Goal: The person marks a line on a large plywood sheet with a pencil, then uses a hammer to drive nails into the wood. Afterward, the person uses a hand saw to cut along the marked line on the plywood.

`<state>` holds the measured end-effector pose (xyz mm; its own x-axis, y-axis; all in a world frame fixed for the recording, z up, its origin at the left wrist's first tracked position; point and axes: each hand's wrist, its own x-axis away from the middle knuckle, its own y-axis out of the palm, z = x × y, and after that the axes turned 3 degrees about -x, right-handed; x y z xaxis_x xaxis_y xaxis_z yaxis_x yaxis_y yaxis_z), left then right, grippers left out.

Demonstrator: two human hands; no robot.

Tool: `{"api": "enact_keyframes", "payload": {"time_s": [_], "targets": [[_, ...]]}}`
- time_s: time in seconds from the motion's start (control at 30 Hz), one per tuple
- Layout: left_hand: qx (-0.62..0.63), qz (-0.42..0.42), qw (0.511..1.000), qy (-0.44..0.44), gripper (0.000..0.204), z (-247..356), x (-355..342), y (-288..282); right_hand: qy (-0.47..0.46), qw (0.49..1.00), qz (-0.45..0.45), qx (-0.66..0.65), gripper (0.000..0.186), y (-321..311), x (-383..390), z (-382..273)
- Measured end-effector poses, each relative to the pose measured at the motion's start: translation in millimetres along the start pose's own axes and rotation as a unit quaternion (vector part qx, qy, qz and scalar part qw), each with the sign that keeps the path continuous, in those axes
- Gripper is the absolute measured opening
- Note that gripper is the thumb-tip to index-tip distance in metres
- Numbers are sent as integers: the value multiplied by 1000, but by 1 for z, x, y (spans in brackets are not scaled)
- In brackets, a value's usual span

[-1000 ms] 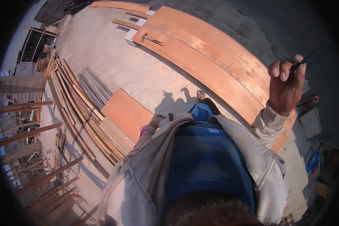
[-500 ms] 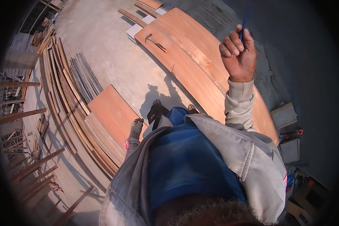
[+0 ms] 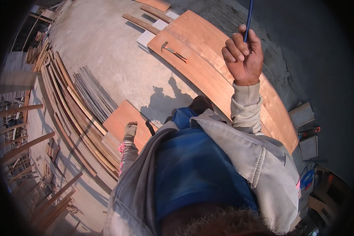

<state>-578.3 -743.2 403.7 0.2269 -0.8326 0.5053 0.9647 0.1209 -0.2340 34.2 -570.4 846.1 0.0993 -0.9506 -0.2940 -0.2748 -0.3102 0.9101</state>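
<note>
My right hand (image 3: 243, 59) is raised, its curled fingers and thumb closed on a thin blue rod (image 3: 249, 19). The rod points up and runs out of the picture at the top, so its far end is hidden. Low at my left side hangs my left hand (image 3: 130, 129), small in view, with fingers curled in; what they hold, if anything, does not show. Beneath it is a reddish plywood sheet (image 3: 124, 116). Left of my raised hand, a claw hammer (image 3: 174, 52) with an orange-tipped handle lies on a long reddish plywood board (image 3: 202, 80).
Pale blocks (image 3: 146, 38) stand under the board's far end, with timber strips (image 3: 141, 23) beside them. Long planks (image 3: 63, 102) and thin grey rods (image 3: 92, 92) lie to my left. Wooden props (image 3: 29, 147) stand farther left. Boxes and tools (image 3: 308, 143) sit at right.
The hammer and boards have shifted right and down in view as I move. My left hand has swung left, away from my body. My right hand keeps hold of the blue rod.
</note>
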Motion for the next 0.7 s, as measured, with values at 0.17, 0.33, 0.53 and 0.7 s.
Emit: {"api": "enact_keyframes", "payload": {"time_s": [0.17,0.33,0.53,0.7], "targets": [[-163,-1,986,19,24,74,-106,54,2,996,-34,83,36,3,-50,-1],[-223,19,975,13,44,136,-116,143,-164,876,-224,394,38,53,-79,-21],[-227,-74,968,-80,51,135,-86,122,-281,766,-329,475,41,88,-134,-16],[-216,-87,968,-94,46,115,-98,92,-356,764,-242,481,34,75,-156,-31]]}}
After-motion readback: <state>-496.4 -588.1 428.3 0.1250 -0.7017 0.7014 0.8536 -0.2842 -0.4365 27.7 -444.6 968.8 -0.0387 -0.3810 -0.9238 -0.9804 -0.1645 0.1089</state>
